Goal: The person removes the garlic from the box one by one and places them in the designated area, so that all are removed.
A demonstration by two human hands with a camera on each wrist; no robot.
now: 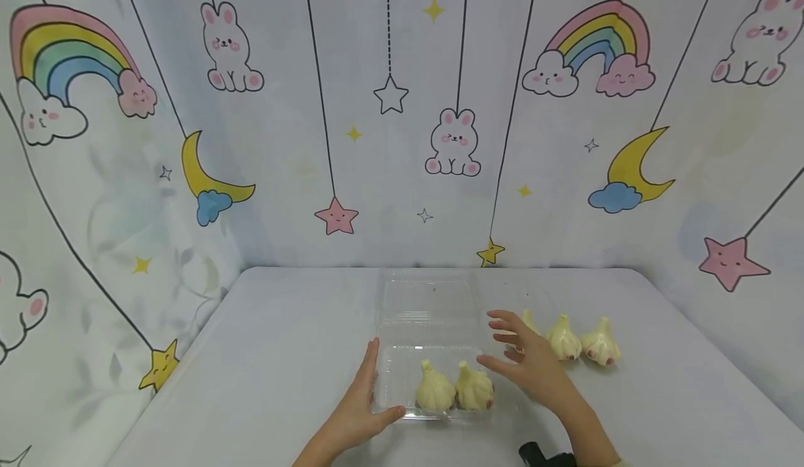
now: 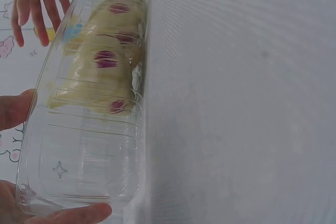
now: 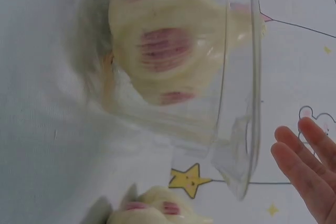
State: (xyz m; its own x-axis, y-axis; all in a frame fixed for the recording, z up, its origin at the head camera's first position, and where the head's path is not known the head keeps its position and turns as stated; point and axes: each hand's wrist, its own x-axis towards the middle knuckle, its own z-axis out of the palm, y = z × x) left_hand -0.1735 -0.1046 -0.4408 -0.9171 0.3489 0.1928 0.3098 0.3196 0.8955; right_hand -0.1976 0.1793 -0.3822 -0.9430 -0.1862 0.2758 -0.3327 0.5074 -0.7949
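Loading stage: left hand bracing clear plastic clamshell tray, fingers straight; right hand spread, empty. Next, presumably: grasping nearest loose cream garlic bulb.

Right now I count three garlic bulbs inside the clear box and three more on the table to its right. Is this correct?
Not quite: the clear box holds two garlic bulbs, not three, as the head view shows. Three more bulbs do lie on the table to its right.
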